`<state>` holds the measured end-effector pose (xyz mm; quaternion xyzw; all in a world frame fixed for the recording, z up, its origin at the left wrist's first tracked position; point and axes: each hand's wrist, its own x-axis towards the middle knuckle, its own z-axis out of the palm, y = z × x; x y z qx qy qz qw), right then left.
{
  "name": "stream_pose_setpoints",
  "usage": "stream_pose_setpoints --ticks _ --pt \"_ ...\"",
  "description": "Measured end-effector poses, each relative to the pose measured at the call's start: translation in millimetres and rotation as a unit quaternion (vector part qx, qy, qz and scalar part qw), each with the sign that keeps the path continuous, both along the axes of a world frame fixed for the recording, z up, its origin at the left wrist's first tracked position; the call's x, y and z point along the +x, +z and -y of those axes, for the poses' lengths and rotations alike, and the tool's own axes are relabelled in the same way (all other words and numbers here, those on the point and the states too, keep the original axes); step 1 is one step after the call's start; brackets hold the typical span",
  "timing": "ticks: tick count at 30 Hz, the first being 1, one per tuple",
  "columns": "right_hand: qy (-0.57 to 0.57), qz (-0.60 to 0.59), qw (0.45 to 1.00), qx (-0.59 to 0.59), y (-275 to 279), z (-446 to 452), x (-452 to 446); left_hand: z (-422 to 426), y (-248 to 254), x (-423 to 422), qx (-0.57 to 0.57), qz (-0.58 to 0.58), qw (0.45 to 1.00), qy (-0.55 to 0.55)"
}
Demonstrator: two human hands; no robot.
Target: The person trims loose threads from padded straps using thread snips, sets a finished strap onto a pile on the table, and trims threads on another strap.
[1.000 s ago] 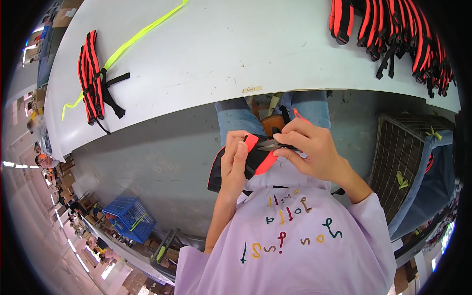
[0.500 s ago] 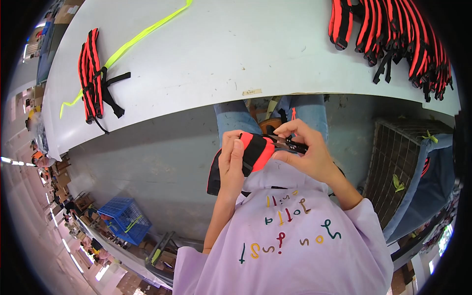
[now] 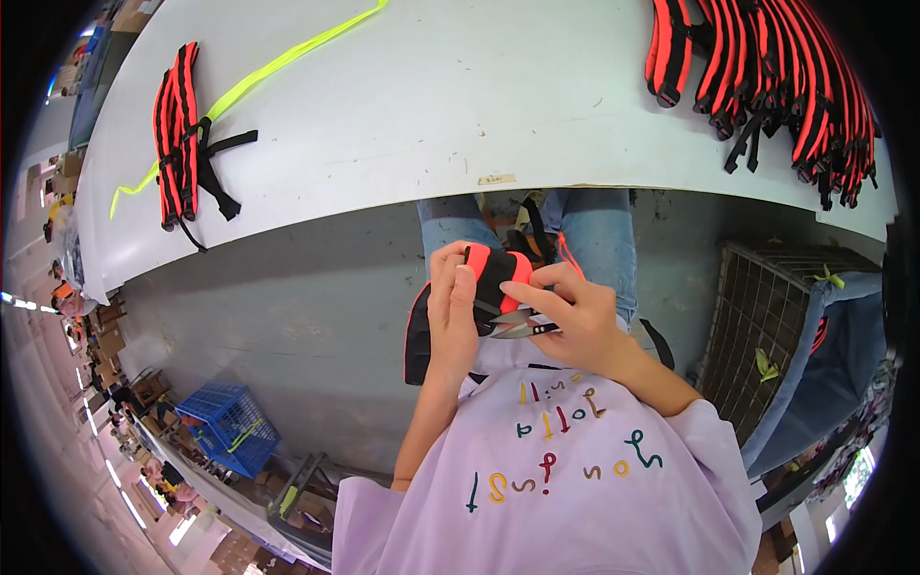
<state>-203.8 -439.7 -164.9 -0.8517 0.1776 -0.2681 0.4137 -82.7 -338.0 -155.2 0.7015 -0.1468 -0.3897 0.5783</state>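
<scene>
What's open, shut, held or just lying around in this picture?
Left hand: closed, gripping
Right hand: closed, gripping
Red-and-black piece: held in left hand
Snips: open, held in right hand
Yellow ribbon: lying unrolled
Left straps: lying bunched
Right straps: lying side by side

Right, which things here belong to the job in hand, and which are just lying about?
Belonging:
red-and-black piece, held in the left fingers
snips, in the right fingers
probably: similar left bundle and right-hand row, plus yellow ribbon

Apparently lying about:
blue crate, lower left
wire cage, right
label at the table edge
</scene>
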Motion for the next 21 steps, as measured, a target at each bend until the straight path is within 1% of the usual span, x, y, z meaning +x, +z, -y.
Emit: stream_pose_setpoints --ticks 1,3,6,8,11,12,14,15,17,18,19,20,21 --pt "0.004 0.0 1.0 -0.025 -1 0 1 0 -1 2 -0.018 0.003 1.0 -0.006" --pt "-0.014 0.017 1.0 -0.006 2 2 6 -3 -4 6 -0.054 0.011 0.998 -0.018" --pt "-0.042 0.037 0.998 0.016 6 9 10 -8 -5 11 -0.087 -0.017 0.995 -0.054" --pt "-0.044 0.04 0.998 0.012 9 15 10 -5 -3 9 -0.072 0.003 0.996 -0.048" --pt "-0.052 0.099 0.99 0.081 3 16 14 -8 -10 10 -0.042 0.028 0.998 -0.026" --pt "-0.056 0.085 0.986 0.131 5 18 14 -8 -12 11 -0.03 0.035 0.999 -0.016" --pt "-0.064 0.055 0.97 0.229 12 23 12 -7 -8 15 0.021 0.091 0.995 -0.043" --pt "-0.067 0.037 0.963 0.259 13 24 12 -5 -5 16 0.047 0.118 0.99 -0.057" --pt "-0.075 0.001 0.945 0.317 13 28 11 1 -3 15 0.035 0.14 0.984 -0.109" --pt "-0.093 0.014 0.915 0.392 16 28 14 1 -6 13 0.023 0.157 0.978 -0.135" --pt "-0.102 0.016 0.913 0.394 13 31 14 3 -7 12 0.01 0.174 0.972 -0.161" --pt "-0.111 0.017 0.911 0.397 8 35 16 5 -5 9 0.0 0.157 0.973 -0.168" --pt "-0.12 0.019 0.908 0.4 5 38 16 6 -7 5 -0.018 0.146 0.977 -0.153"
